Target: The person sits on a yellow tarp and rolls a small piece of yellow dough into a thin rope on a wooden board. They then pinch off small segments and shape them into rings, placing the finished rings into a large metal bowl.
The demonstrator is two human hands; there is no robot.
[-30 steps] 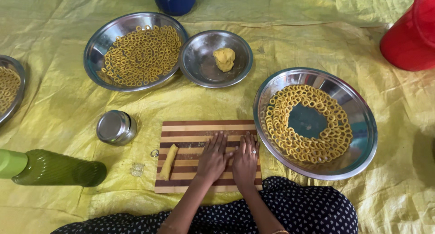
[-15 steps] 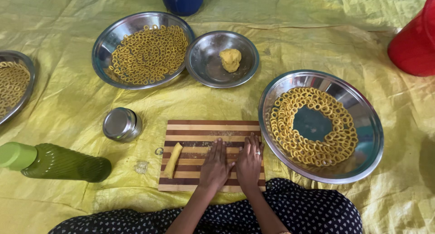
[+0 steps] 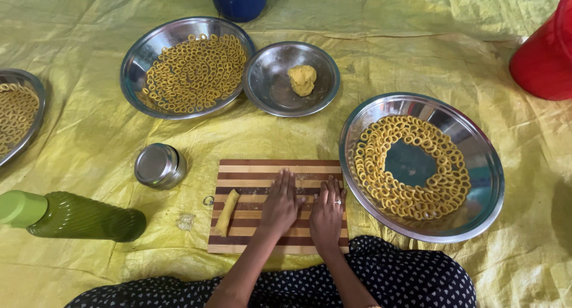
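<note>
Hands first: your left hand [image 3: 280, 205] and right hand [image 3: 327, 212] lie flat, fingers open, side by side on the striped wooden board [image 3: 257, 169], gripping nothing. A yellow dough stick [image 3: 227, 212] lies just left of them on the board. A steel plate [image 3: 484, 165] of dough rings sits right; a green bottle [image 3: 71, 215] lies left.

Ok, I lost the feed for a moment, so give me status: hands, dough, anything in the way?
Left hand and right hand flat on board, side by side. Dough log lies apart at board's left. Nothing blocks them.
</note>
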